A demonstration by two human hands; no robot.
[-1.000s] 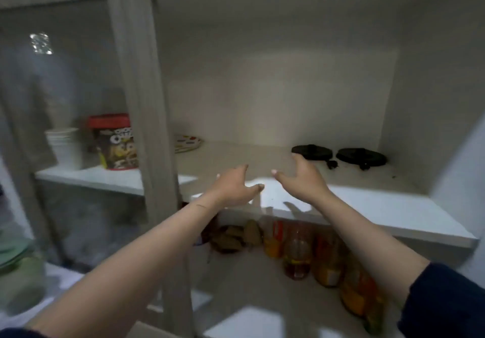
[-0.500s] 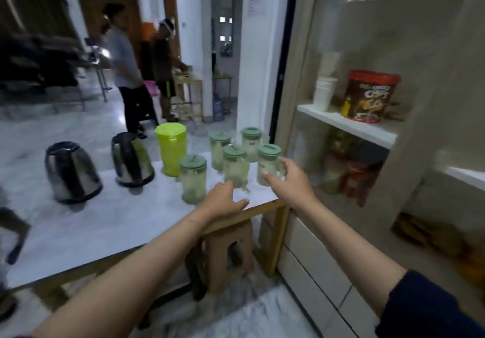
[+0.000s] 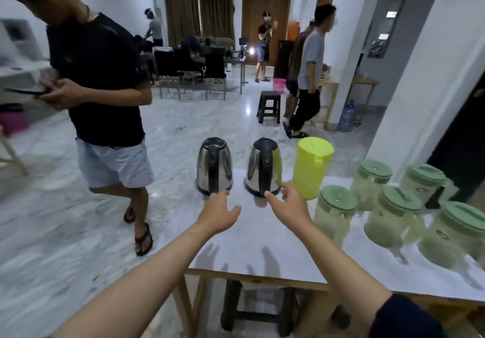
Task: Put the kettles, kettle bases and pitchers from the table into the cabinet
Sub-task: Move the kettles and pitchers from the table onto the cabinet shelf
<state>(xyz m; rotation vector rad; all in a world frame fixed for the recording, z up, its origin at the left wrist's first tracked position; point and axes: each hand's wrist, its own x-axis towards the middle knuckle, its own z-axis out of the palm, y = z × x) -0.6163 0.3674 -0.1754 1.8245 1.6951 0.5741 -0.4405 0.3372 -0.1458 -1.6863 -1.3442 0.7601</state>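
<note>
Both hands reach for the kettles at the table's (image 3: 262, 245) far edge: the left hand (image 3: 219, 214), fingers loosely spread and empty, nears the left kettle (image 3: 214, 165) at 11 o'clock, while the right hand (image 3: 290, 206), likewise spread and empty, nears the right kettle (image 3: 263, 167) at 12. Next, I'd judge, each must curl round a black handle and lift. A yellow pitcher (image 3: 311, 167) at 1 o'clock crowds the right kettle, green-lidded pitchers (image 3: 336, 211) stand at 2 to 3, and a bystander (image 3: 102, 88) stands close at 10.

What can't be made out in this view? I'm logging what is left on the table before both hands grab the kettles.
Head view:
- Left kettle and right kettle: handles face the camera, so spouts are hidden.
- Nearest green-lidded pitcher: partly cut off by the right edge.
- Pitcher labels: blurred, unreadable.
- Left hand and right hand: contact with the kettles is unclear.
</note>
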